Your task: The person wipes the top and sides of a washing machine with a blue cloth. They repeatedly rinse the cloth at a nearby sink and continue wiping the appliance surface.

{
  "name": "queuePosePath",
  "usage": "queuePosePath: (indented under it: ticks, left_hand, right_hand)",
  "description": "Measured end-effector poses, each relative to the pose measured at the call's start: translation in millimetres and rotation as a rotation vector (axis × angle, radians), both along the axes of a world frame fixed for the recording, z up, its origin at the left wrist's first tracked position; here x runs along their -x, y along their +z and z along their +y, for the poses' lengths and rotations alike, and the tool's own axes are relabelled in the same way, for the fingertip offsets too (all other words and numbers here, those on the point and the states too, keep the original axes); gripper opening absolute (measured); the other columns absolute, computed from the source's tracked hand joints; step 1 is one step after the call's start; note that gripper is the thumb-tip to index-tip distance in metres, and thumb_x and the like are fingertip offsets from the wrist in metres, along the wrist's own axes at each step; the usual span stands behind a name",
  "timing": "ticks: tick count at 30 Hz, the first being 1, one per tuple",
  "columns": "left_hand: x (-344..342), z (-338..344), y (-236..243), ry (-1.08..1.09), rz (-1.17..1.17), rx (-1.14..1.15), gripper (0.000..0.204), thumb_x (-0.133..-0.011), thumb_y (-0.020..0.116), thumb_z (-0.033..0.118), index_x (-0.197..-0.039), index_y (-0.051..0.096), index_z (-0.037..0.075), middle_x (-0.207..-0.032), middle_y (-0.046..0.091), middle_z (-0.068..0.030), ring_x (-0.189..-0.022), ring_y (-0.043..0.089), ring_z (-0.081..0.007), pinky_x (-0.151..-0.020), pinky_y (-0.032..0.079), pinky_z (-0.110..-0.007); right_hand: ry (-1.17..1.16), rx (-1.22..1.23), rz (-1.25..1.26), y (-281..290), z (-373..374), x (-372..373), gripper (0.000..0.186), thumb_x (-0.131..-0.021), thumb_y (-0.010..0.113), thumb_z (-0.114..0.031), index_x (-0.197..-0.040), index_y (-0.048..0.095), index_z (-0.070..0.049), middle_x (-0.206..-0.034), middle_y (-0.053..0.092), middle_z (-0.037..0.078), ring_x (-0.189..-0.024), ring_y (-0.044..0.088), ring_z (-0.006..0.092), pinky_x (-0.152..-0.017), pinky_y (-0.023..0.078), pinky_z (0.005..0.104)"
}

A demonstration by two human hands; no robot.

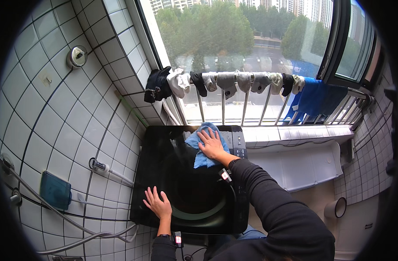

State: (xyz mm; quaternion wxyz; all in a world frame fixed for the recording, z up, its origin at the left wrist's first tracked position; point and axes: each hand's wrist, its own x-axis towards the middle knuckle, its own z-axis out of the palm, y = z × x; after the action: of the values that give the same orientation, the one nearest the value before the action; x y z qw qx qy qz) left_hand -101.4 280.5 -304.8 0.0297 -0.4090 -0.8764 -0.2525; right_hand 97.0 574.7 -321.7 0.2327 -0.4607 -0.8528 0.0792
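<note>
Room: white-tiled walls (68,108) with dark grout, seen from above, a large window (233,48) at the far side.
Left hand (157,203): flat on the near left part of the glossy lid, fingers (149,195) spread and released, holding nothing.
Washing machine (190,182): black, top-loading, against the left wall, dark lid closed, control strip along its right edge.
Right hand (212,144): stretched to the far part of the lid, palm down on the cloth, fingers open and pressed flat, not clenched around it.
Blue cloth (202,150): crumpled on the far middle of the lid, under the right hand, close to the window sill.
Left wall: grey hoses (77,226), a blue box (55,190), a tap (99,165) beside the machine.
Railing (251,93): metal bars behind the machine, with socks (233,81) and a blue towel (314,98) hung over the top.
Outside: trees and buildings, blurred.
</note>
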Motion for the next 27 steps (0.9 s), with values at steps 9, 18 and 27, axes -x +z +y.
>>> queuePosePath:
  ticks: [9, 18, 27]
  left_hand:
    - [0.7, 1.6, -3.2, -0.003, 0.021, 0.009, 0.046, -0.099, 0.051, 0.031, -0.138, 0.055, 0.008, -0.153, 0.042, -0.0145, -0.146, 0.032, -0.0329, -0.119, 0.013, -0.058]
    - [-72.4, -22.7, 18.2, -0.329, -0.152, -0.121, 0.053, -0.096, 0.053, 0.018, -0.143, 0.042, -0.002, -0.159, 0.021, -0.027, -0.147, 0.017, -0.0466, -0.12, 0.015, -0.054]
    - [-135.5, -5.3, -12.8, -0.414, 0.127, 0.19, 0.06, -0.095, 0.052, 0.03, -0.144, 0.043, -0.004, -0.16, 0.026, -0.0222, -0.15, 0.015, -0.0436, -0.119, 0.007, -0.062]
  right_hand:
    - [0.758, 0.045, -0.074, 14.1, -231.9, -16.4, 0.058, -0.1, 0.045, -0.04, -0.152, 0.039, -0.015, -0.155, 0.04, 0.012, -0.146, 0.028, 0.0402, -0.12, 0.015, 0.0585]
    - [0.6, 0.333, 0.286, 9.8, -254.5, -43.4, 0.058, -0.094, 0.051, -0.017, -0.147, 0.04, 0.003, -0.152, 0.039, 0.023, -0.144, 0.032, 0.0399, -0.121, 0.023, 0.049]
    - [0.394, 0.042, 0.043, 1.3, -248.0, -72.6, 0.055, -0.097, 0.045, -0.022, -0.144, 0.044, 0.005, -0.153, 0.041, 0.02, -0.146, 0.034, 0.0299, -0.12, 0.02, 0.0531]
